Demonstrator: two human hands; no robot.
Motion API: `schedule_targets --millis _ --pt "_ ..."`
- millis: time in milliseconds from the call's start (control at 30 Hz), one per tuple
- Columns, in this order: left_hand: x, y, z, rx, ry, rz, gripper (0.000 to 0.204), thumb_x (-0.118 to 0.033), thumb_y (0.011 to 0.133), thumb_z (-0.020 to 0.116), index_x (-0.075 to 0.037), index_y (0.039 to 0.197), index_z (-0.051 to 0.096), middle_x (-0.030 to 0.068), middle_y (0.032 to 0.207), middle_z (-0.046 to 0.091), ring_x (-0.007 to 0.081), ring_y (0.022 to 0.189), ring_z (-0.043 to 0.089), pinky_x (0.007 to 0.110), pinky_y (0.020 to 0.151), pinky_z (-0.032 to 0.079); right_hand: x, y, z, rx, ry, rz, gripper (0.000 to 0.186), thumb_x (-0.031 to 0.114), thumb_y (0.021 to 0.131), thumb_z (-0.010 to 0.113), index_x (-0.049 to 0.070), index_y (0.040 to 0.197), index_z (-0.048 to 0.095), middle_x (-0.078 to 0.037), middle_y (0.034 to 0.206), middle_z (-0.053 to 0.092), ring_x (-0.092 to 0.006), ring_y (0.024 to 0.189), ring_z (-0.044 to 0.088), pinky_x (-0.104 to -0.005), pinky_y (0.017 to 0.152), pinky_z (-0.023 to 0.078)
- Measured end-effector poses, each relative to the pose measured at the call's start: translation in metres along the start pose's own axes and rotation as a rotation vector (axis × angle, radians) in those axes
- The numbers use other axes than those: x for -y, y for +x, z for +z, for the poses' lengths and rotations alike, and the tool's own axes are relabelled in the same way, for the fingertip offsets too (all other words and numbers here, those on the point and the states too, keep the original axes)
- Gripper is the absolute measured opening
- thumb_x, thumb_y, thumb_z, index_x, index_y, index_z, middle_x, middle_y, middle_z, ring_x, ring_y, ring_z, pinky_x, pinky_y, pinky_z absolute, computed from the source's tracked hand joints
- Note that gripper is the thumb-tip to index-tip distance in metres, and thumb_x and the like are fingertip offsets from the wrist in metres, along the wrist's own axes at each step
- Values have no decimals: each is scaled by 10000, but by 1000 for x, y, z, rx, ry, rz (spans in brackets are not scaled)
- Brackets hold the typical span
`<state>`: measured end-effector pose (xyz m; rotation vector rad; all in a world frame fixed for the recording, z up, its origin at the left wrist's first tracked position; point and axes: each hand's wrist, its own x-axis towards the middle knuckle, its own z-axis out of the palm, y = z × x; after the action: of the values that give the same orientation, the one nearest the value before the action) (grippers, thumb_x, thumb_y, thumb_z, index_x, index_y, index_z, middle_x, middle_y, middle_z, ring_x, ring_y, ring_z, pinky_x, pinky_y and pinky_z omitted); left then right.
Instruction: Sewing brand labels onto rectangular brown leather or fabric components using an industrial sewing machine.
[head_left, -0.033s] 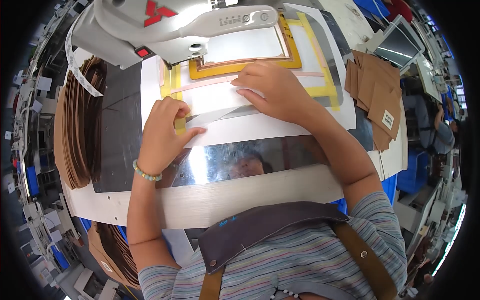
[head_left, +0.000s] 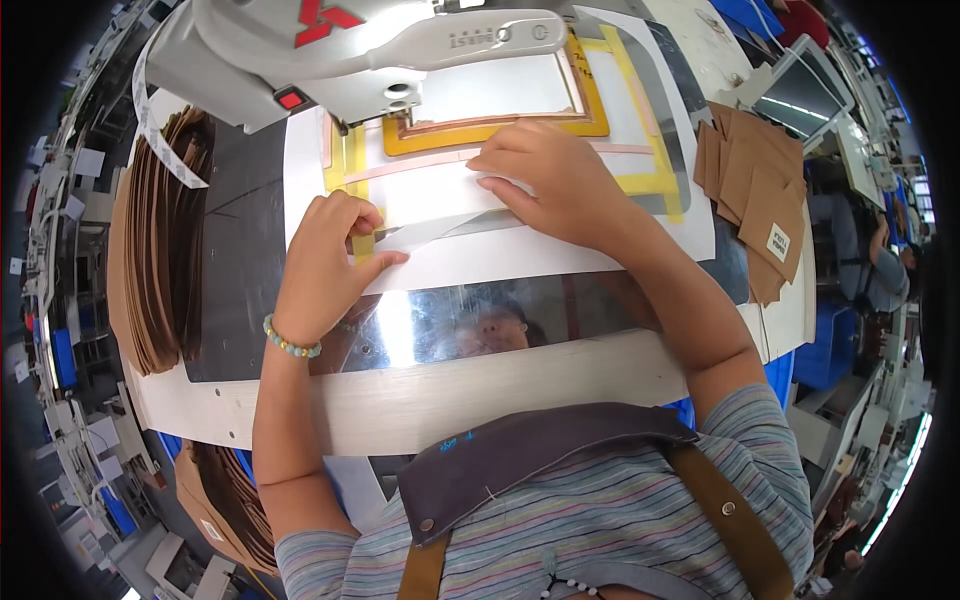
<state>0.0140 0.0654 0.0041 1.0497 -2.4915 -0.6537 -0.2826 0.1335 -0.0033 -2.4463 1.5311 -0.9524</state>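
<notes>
A white sheet (head_left: pixel 560 256) lies on the work surface, with a clear plastic sheet (head_left: pixel 440 236) framed in yellow tape (head_left: pixel 640 183) over it. A yellow rectangular frame (head_left: pixel 452 137) rests on top, and a pink strip (head_left: pixel 412 170) runs along its near side. My left hand (head_left: pixel 328 248) is at the left end of the plastic, thumb stretched apart from its curled fingers, holding nothing visible. Over the strip, my right hand (head_left: pixel 552 182) has thumb and fingers drawn together at the plastic, whose near edge looks slightly lifted; the exact grip is hard to see.
A white sewing machine head (head_left: pixel 300 60) overhangs the far left of the sheet. Stacked brown pieces (head_left: pixel 155 250) stand at the left, more brown pieces (head_left: pixel 755 190) lie at the right. A shiny metal plate (head_left: pixel 440 325) borders the pale table edge (head_left: pixel 500 392).
Both hands keep nearly the same place and pose. The whole view has shifted very slightly.
</notes>
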Motion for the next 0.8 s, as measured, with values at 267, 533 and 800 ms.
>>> schedule_targets --millis 267,533,800 --pt "7 3 1 71 -175 -142 257 -124 765 938 -58 905 733 37 899 666 190 874 577 324 762 518 -4 0 5 18 21 -11 153 122 979 729 51 1104 783 -96 1115 744 -302 1052 677 -412 919 527" --pt "-4 0 2 -57 -249 -20 144 -73 849 869 -24 892 740 41 911 705 170 868 592 306 773 488 4 11 -4 -5 175 18 170 103 969 741 31 1116 788 -118 1123 766 -312 1076 698 -422 931 547" --pt "-44 -7 -2 -30 -435 67 97 -81 900 825 -19 965 787 93 920 765 208 831 689 331 747 533 50 17 -17 165 489 48 219 216 956 761 51 1099 772 -144 1029 780 -358 950 726 -422 872 563"
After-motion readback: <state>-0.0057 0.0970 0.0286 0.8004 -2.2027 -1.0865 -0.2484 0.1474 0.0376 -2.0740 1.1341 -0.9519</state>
